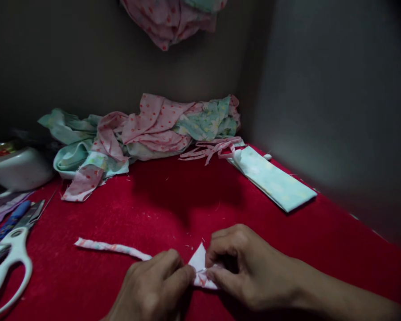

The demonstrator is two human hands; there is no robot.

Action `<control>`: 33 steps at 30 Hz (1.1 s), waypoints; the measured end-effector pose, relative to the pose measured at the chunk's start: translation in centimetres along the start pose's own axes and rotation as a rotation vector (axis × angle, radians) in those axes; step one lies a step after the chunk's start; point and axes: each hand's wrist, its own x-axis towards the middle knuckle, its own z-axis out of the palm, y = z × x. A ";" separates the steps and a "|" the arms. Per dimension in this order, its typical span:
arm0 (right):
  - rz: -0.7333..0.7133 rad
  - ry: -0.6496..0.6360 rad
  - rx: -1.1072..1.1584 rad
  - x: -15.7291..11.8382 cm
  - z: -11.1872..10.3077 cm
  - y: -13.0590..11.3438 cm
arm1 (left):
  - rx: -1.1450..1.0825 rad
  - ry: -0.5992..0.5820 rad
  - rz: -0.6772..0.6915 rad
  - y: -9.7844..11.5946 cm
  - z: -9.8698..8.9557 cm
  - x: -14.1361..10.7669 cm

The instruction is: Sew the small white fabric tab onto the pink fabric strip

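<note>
My left hand (pixel 153 287) and my right hand (pixel 243 263) meet at the front of a red table (pixel 173 200). Between their fingertips they pinch a small pale piece of patterned fabric (pixel 200 267), folded to a point. A narrow rolled strip of the same fabric (pixel 112 248) trails off to the left from under my left hand and lies flat on the red surface.
White-handled scissors (pixel 10 258) and a blue pen (pixel 10 223) lie at the left edge beside a white object (pixel 18 169). A heap of pink and mint fabric scraps (pixel 147 133) fills the back. A folded mint cloth (pixel 274 180) lies along the right wall.
</note>
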 end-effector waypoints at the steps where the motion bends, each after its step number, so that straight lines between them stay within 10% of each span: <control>1: 0.015 -0.005 -0.003 0.0 0.0 0.0 | 0.007 -0.002 0.005 0.0 0.0 0.0; 27: 0.056 -0.087 0.033 0.2 -0.6 0.0 | -0.216 -0.044 -0.005 -0.3 -0.5 0.3; 33: 0.071 -0.111 0.348 0.3 -0.7 -0.4 | -0.429 -0.177 -0.173 0.7 -2.5 1.9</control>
